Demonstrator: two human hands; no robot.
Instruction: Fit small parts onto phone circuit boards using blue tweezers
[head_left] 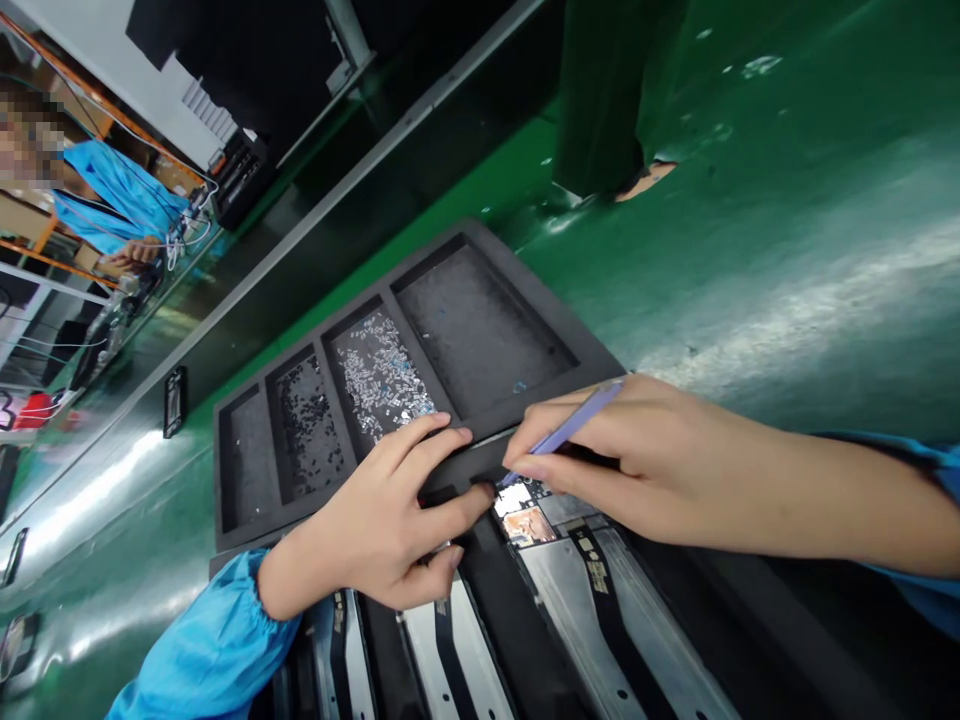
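My right hand is closed in a pinch on a thin purple tool, whose tip touches the circuit board end of an opened device. My left hand rests with fingers spread on the dark frame beside that device, index finger reaching toward the tool tip. Both hands sit at the near edge of a black foam parts tray with several compartments; one holds small silver parts, another small black parts.
More opened devices with black ribbon strips lie in a row near me. A green work surface surrounds the tray. A small black device lies at left. Another person in a blue coat works at the far left.
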